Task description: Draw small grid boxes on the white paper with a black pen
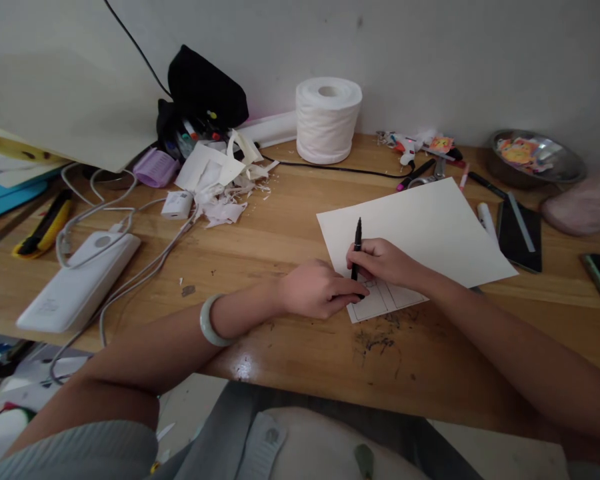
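Note:
My right hand [383,259] is closed around a black marker [357,233], held nearly upright with a narrow dark tip pointing up. Close beside it, my left hand [313,288] has its thumb and finger pinched at the marker's lower end. A small dark piece shows at those fingertips; whether it is a cap or part of the marker I cannot tell. Beneath both hands lies a sheet of white paper [430,227], tilted on the wooden table [260,233]. Thin black ruled lines show on its near left corner, partly covered by my hands.
At the back stands a white paper roll [329,123]. Paper scraps [225,193], a white power bank [80,283] with cables and a yellow cutter [43,227] lie left. To the right are a metal bowl [565,163], a black notebook [520,237] and another person's bare skin [587,203].

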`<state>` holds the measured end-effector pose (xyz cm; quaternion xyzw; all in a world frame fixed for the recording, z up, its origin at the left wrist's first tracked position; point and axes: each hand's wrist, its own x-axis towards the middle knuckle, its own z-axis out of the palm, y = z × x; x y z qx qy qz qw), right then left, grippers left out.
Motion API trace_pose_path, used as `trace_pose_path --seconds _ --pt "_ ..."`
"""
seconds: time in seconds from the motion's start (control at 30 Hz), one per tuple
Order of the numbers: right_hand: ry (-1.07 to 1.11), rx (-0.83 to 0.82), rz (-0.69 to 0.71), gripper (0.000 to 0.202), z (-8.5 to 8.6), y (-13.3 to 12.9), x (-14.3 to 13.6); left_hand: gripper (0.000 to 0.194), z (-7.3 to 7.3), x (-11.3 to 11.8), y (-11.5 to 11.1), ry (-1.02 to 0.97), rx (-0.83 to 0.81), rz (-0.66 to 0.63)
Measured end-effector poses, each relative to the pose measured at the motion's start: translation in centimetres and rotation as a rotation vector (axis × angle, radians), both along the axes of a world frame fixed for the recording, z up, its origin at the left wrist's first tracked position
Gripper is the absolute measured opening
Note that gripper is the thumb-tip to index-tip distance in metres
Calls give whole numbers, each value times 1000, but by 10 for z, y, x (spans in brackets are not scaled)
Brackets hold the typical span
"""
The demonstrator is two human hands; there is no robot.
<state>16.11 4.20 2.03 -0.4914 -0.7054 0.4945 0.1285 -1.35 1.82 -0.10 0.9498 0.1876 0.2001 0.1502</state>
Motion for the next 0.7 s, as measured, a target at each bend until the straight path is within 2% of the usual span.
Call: trace_pose_path --seconds 0.27,0.7 --pt "-55 -39 117 20 4 9 -7 24 -1 1 0 -16 21 1" --pt "-104 -68 205 25 4 14 -8 22 0 0 -1 -31 32 14"
